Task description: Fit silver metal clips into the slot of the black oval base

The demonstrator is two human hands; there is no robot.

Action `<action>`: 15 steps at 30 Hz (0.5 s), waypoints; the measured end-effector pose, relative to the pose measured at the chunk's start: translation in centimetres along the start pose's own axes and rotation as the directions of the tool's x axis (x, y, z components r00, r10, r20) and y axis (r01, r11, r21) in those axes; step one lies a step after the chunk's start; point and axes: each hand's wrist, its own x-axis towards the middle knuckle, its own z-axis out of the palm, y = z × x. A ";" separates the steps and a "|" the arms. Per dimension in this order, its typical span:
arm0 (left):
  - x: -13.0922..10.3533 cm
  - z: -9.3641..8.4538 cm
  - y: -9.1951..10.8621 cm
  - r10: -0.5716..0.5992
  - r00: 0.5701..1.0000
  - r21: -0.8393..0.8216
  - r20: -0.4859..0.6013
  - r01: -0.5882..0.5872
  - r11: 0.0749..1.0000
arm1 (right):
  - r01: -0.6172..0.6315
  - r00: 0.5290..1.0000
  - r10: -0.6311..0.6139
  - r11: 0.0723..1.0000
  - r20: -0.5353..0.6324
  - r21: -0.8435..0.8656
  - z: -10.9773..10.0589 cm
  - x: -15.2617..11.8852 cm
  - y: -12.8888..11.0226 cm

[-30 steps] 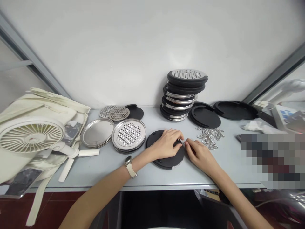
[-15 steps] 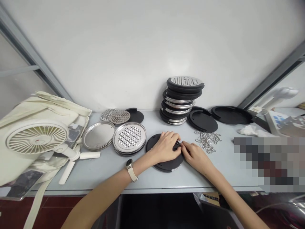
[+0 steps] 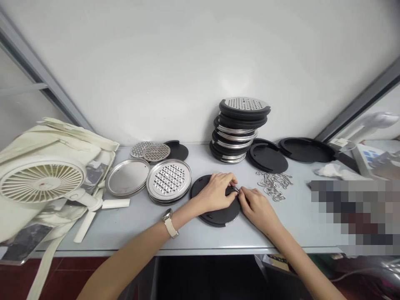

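A round black disc [image 3: 220,214] lies on the table under my hands, with a bright metal edge showing at its lower right. My left hand [image 3: 218,192] rests across it, thumb and fingers closed on a small metal wire clip [image 3: 235,188] at the disc's right rim. From the other side my right hand [image 3: 255,205] pinches the clip's near end between thumb and forefinger. The fingers partly cover the clip. To the right of the disc lies a loose pile of similar wire clips [image 3: 275,183].
Left of the disc are stacked grater plates [image 3: 169,180] and plain metal discs [image 3: 127,178], with perforated discs [image 3: 157,153] behind. A tall stack of black-rimmed discs [image 3: 239,129] stands at the back, beside black round parts [image 3: 268,156]. A white fan [image 3: 46,183] stands far left.
Both hands stay at the disc's right rim, the fingers shifting only slightly on the clip. The camera view has moved a little.
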 end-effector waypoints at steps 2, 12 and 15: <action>0.0 0.0 -0.1 0.009 1.000 -0.010 0.000 -0.009 1.000 | 0.011 1.000 -0.011 1.000 0.003 -0.003 -0.1 0.0 0.0; -0.1 -0.2 0.3 0.031 0.999 0.024 0.012 -0.031 0.999 | 0.045 0.999 -0.047 0.997 0.024 0.066 -0.5 -0.2 0.1; 0.0 -0.5 0.3 0.051 0.997 -0.036 0.055 -0.049 0.998 | 0.045 0.999 -0.047 0.997 0.018 0.063 -0.4 -0.4 0.1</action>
